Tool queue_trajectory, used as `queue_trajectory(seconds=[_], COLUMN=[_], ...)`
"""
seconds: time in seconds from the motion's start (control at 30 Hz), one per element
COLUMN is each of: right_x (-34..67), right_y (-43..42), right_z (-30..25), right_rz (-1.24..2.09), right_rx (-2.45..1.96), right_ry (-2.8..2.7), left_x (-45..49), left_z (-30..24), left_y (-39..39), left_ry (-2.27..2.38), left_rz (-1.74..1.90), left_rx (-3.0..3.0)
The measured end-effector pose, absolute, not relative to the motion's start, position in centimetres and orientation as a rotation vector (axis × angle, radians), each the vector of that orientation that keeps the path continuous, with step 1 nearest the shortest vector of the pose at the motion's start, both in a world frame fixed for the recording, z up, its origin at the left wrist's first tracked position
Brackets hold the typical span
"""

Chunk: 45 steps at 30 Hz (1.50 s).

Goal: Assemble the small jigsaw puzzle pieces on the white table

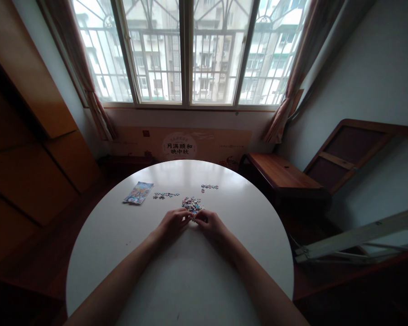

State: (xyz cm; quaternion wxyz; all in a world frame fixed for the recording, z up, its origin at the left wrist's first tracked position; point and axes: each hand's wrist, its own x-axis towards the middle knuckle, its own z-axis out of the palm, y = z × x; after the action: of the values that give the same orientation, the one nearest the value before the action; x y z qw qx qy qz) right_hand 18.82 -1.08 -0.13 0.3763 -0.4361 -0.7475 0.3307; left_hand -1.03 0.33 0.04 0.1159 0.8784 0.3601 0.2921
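A small heap of loose jigsaw puzzle pieces (pixel 191 203) lies on the white round table (pixel 122 271), just beyond my hands. My left hand (pixel 173 220) is closed in a pinch at the heap's near edge, its fingertips on a puzzle piece. Facing it, my right hand (pixel 210 222) pinches at the same spot, thumb and forefinger together on a puzzle piece. The pieces are small and partly covered by the fingers. Beyond and to the left is a group of joined puzzle pieces (pixel 166 195); another joined strip (pixel 210 186) lies beyond to the right.
A colourful picture sheet or packet (pixel 138 193) lies at the table's left. Past the table's right edge stands a wooden bench (pixel 284 171), with a pale folded frame (pixel 357 231) nearer. Wooden cabinets (pixel 30 181) line the left side, and a barred window (pixel 187 59) is ahead.
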Motion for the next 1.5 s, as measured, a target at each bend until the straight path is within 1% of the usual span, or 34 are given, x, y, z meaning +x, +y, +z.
queue_trajectory(seconds=[0.37,0.73,0.97,1.23,1.5], right_x=[18.82,18.85,18.93,18.86,18.87], right_y=[-1.19,-0.9,-0.69,-0.6,-0.67], right_z=[-0.23,-0.18,-0.59,-0.65,-0.48], right_rz=[0.83,0.793,0.729,0.779,0.743], right_rx=[-1.124,-1.161,-1.085,-1.062,-1.053], right_ry=[-1.913,-1.834,-1.806,-1.836,-1.847], left_x=[-0.93,-0.94,-1.02,-0.88,-0.86], left_z=[-0.24,-0.05,-0.04,-0.19,-0.01], left_y=[0.47,0.44,0.49,0.39,0.25], left_ry=[1.003,1.039,1.107,1.07,1.068], left_rz=[0.85,0.884,0.945,0.944,0.941], left_rx=[2.635,2.561,2.523,2.588,2.609])
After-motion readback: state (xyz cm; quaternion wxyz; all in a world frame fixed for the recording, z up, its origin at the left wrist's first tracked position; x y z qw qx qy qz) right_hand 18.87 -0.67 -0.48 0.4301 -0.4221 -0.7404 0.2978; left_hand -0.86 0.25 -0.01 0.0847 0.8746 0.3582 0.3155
